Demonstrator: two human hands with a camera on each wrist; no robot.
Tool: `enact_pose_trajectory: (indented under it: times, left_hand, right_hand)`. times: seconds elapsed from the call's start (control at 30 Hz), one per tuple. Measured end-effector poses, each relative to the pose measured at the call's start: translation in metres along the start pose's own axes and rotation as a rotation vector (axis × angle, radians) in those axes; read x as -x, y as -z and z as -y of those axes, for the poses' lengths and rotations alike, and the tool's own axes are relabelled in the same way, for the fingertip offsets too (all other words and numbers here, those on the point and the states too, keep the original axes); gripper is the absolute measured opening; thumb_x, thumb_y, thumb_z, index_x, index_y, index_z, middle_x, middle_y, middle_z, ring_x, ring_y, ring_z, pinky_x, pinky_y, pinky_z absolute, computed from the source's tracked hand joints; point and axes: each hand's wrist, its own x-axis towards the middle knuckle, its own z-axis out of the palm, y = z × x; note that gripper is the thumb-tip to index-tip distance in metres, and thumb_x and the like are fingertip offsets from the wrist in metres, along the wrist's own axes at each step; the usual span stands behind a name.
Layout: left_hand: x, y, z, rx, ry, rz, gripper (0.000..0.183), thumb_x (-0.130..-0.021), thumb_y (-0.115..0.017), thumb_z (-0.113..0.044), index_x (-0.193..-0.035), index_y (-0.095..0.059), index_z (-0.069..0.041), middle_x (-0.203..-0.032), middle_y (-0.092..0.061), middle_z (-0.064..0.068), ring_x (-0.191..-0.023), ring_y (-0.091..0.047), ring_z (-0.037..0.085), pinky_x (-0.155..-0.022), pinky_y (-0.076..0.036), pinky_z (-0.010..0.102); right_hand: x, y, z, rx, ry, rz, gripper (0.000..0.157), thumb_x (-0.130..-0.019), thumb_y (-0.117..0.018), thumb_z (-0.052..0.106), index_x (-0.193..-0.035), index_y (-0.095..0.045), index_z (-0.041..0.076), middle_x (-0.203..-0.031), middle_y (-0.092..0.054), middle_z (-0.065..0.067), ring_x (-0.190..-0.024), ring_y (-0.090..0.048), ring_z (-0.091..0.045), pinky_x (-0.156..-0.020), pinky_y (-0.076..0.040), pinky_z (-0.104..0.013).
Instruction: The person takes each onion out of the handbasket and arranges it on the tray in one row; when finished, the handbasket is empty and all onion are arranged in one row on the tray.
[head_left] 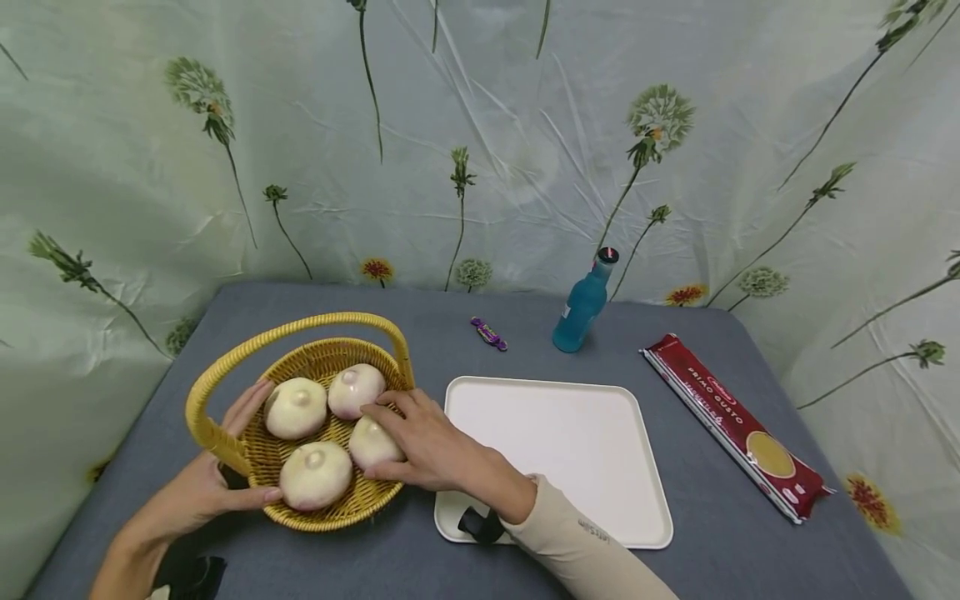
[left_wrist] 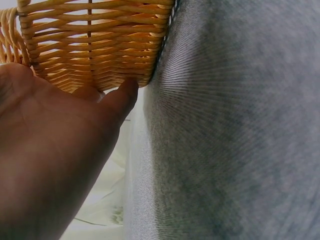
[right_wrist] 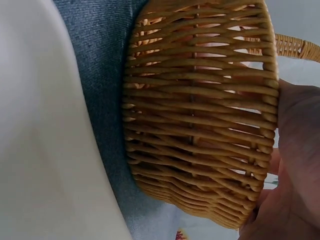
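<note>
A person's left hand (head_left: 193,492) extends from the near left, wrist bare, thumb spread wide from the fingers. The right hand (head_left: 435,442) points left, fingers bent and thumb apart, its forearm (head_left: 585,542) slanting from the near right, sleeved in beige.

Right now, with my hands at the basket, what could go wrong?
The onion in your right hand looks smooth, so it could slip. The basket might tip if your left hand pulls on its side. Your right sleeve reaches across the tray and may nudge it.
</note>
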Motion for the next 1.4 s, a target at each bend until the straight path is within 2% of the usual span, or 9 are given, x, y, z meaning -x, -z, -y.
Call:
enact_pose_trajectory:
  times: [0.3,0.67,0.8,0.87,0.93,1.0,1.03,1.2,1.4]
  left_hand:
    - [0.0015,-0.0005,0.0010,0.017,0.012,0.002,0.121,-0.072,-0.078,0.014,-0.163,-0.004,-0.017,-0.169,0.009,0.004,-0.148,0.002,-0.007,-0.102,-0.010,0.003]
    - [-0.0011,0.0007,0.0033,0.022,0.012,0.006,0.121,-0.073,-0.078,0.012,-0.163,-0.004,-0.017,-0.169,0.011,0.006,-0.148,0.007,-0.004,-0.102,-0.008,0.004]
    - [-0.0010,0.0004,0.0027,0.036,0.019,-0.001,0.120,-0.074,-0.078,0.010,-0.163,-0.004,-0.018,-0.169,0.012,0.005,-0.149,0.010,-0.003,-0.113,0.004,0.017]
    - [-0.0010,0.0004,0.0028,0.033,0.018,-0.002,0.120,-0.073,-0.078,0.010,-0.163,-0.004,-0.018,-0.169,0.012,0.005,-0.149,0.011,-0.003,-0.113,0.005,0.018]
    - [-0.0011,0.0006,0.0029,0.024,0.013,-0.001,0.120,-0.073,-0.078,0.010,-0.163,-0.004,-0.018,-0.169,0.012,0.006,-0.149,0.011,-0.003,-0.112,0.003,0.014]
    - [-0.0014,0.0009,0.0031,0.010,0.008,-0.001,0.121,-0.073,-0.079,0.011,-0.163,-0.004,-0.017,-0.169,0.011,0.006,-0.149,0.010,-0.003,-0.104,-0.005,0.005]
    - [-0.0014,0.0010,0.0030,0.006,0.007,-0.001,0.121,-0.072,-0.079,0.011,-0.163,-0.004,-0.017,-0.169,0.011,0.006,-0.149,0.009,-0.003,-0.102,-0.007,0.004]
    - [-0.0006,0.0009,0.0026,0.008,0.012,-0.003,0.120,-0.073,-0.078,0.011,-0.163,-0.004,-0.018,-0.169,0.011,0.005,-0.148,0.009,-0.004,-0.101,-0.007,0.003]
    - [0.0017,0.0012,0.0043,0.016,0.011,-0.001,0.120,-0.073,-0.078,0.012,-0.163,-0.004,-0.017,-0.168,0.011,0.006,-0.148,0.009,-0.004,-0.101,-0.008,0.003]
  right_hand:
    - [-0.0012,-0.0025,0.0031,0.066,-0.031,0.011,0.070,-0.094,-0.064,0.051,-0.150,-0.044,0.014,-0.141,-0.050,-0.007,-0.124,-0.047,-0.024,-0.103,-0.040,-0.037]
    - [0.0011,-0.0025,0.0019,0.067,-0.030,-0.012,0.067,-0.096,-0.063,0.050,-0.149,-0.046,0.013,-0.139,-0.052,-0.007,-0.124,-0.047,-0.024,-0.103,-0.040,-0.039]
    - [0.0006,-0.0020,0.0024,0.091,-0.022,-0.028,0.066,-0.095,-0.064,0.049,-0.147,-0.047,0.012,-0.137,-0.053,-0.009,-0.123,-0.048,-0.026,-0.101,-0.042,-0.039]
    - [0.0004,-0.0014,0.0029,0.095,-0.026,-0.026,0.066,-0.095,-0.064,0.049,-0.147,-0.047,0.012,-0.137,-0.053,-0.009,-0.122,-0.048,-0.026,-0.100,-0.042,-0.040]
    - [0.0003,-0.0004,0.0036,0.096,-0.036,-0.016,0.066,-0.096,-0.063,0.049,-0.148,-0.046,0.013,-0.137,-0.053,-0.009,-0.123,-0.048,-0.026,-0.099,-0.043,-0.040]
    - [0.0000,0.0007,0.0046,0.092,-0.050,-0.006,0.065,-0.096,-0.062,0.048,-0.149,-0.046,0.013,-0.138,-0.053,-0.008,-0.123,-0.048,-0.026,-0.099,-0.042,-0.041]
    - [-0.0002,0.0011,0.0050,0.094,-0.055,-0.003,0.064,-0.097,-0.062,0.048,-0.149,-0.046,0.013,-0.138,-0.053,-0.008,-0.123,-0.048,-0.026,-0.100,-0.042,-0.041]
    - [-0.0006,0.0009,0.0070,0.091,-0.071,-0.006,0.063,-0.097,-0.061,0.047,-0.149,-0.046,0.013,-0.137,-0.054,-0.008,-0.123,-0.047,-0.025,-0.100,-0.041,-0.041]
    - [0.0005,-0.0028,0.0075,0.087,-0.048,-0.053,0.062,-0.097,-0.061,0.047,-0.146,-0.049,0.009,-0.135,-0.055,-0.009,-0.120,-0.047,-0.025,-0.099,-0.041,-0.040]
